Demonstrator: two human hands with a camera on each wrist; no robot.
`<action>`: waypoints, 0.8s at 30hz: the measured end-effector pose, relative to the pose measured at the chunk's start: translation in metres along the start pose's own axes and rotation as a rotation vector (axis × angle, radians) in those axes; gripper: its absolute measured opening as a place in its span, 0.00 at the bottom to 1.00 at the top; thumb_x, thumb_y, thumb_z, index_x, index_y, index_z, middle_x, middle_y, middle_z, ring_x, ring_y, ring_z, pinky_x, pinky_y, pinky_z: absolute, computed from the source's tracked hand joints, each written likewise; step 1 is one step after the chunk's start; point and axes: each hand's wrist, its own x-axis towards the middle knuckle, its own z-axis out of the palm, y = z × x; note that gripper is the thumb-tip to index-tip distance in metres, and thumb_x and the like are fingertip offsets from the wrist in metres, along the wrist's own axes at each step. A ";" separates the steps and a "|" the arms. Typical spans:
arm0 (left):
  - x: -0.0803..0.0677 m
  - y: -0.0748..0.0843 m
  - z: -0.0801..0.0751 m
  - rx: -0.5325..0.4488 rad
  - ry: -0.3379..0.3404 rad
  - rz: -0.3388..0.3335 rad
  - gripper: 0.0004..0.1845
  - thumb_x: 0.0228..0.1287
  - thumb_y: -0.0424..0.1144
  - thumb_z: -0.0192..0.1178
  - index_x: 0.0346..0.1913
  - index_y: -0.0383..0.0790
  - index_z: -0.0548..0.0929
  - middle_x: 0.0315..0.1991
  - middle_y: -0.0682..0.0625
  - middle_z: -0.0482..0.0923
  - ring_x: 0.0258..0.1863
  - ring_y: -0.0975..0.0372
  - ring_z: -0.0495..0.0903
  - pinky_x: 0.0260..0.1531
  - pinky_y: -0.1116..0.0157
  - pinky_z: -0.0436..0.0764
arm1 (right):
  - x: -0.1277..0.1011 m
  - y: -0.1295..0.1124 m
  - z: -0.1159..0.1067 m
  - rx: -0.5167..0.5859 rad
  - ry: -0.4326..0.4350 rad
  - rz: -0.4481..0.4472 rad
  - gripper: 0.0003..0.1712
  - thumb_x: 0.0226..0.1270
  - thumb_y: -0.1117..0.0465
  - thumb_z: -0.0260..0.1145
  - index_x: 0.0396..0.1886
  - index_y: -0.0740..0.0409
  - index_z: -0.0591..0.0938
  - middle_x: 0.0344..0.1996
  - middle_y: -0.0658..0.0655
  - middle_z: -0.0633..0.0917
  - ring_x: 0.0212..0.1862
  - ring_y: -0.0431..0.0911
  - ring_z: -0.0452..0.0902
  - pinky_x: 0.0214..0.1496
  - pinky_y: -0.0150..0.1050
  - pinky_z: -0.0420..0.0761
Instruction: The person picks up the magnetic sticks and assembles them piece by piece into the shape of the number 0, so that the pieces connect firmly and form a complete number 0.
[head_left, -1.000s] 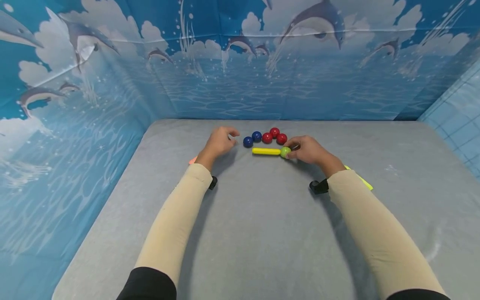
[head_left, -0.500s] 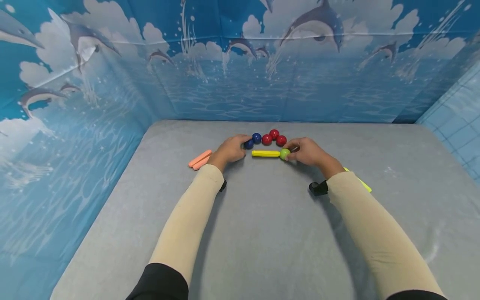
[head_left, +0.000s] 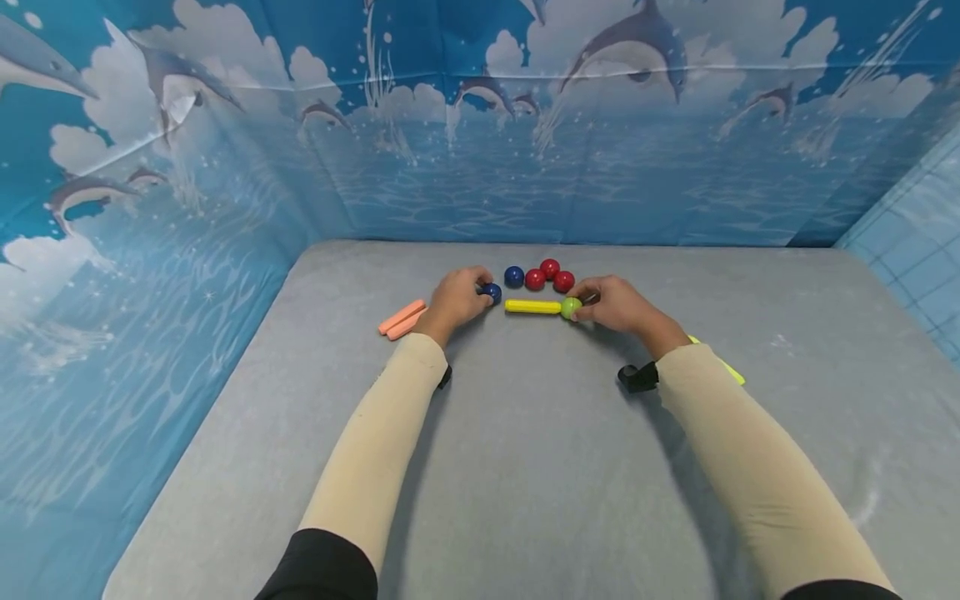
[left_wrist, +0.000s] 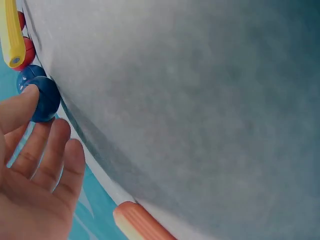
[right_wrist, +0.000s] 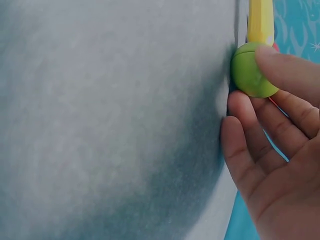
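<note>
My left hand point(head_left: 474, 292) pinches a blue ball point(head_left: 492, 292) between thumb and fingertips; the left wrist view shows that ball point(left_wrist: 45, 104) at my fingertip. A second blue ball point(head_left: 513, 276) lies just behind it, with three red balls point(head_left: 550, 269) to its right. A yellow stick point(head_left: 532, 307) lies on the grey table point(head_left: 525, 467), and a green ball point(head_left: 571, 307) touches its right end. My right hand point(head_left: 588, 302) pinches the green ball point(right_wrist: 250, 70) at the end of the stick point(right_wrist: 261, 20).
Two orange sticks point(head_left: 402, 318) lie left of my left hand; one end point(left_wrist: 140, 225) shows in the left wrist view. A yellow-green stick point(head_left: 724, 364) pokes out from under my right forearm. Blue dolphin-print walls point(head_left: 225, 217) close in the table on three sides.
My left hand moved right to the nearest blue ball and took hold of it, pulling it slightly away from the other blue ball. The right hand stayed on the green ball.
</note>
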 end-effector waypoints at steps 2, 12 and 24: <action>0.000 0.000 -0.001 -0.003 -0.016 0.021 0.21 0.69 0.39 0.62 0.64 0.50 0.78 0.64 0.49 0.77 0.66 0.54 0.73 0.67 0.54 0.71 | 0.000 -0.001 -0.001 -0.002 -0.001 0.000 0.22 0.70 0.59 0.65 0.62 0.59 0.78 0.61 0.66 0.78 0.59 0.58 0.74 0.54 0.48 0.81; -0.003 -0.003 -0.004 0.024 -0.005 0.009 0.21 0.68 0.39 0.62 0.64 0.51 0.79 0.63 0.50 0.78 0.66 0.55 0.73 0.68 0.54 0.71 | 0.003 -0.006 -0.002 -0.005 0.026 -0.004 0.23 0.69 0.60 0.65 0.62 0.61 0.77 0.63 0.67 0.76 0.62 0.60 0.73 0.58 0.52 0.80; -0.005 -0.007 -0.005 0.053 -0.007 -0.038 0.19 0.68 0.40 0.62 0.61 0.51 0.79 0.61 0.51 0.79 0.63 0.55 0.74 0.64 0.54 0.74 | 0.007 -0.007 0.000 0.019 0.039 0.020 0.23 0.70 0.60 0.65 0.62 0.60 0.76 0.64 0.66 0.76 0.63 0.60 0.73 0.60 0.53 0.79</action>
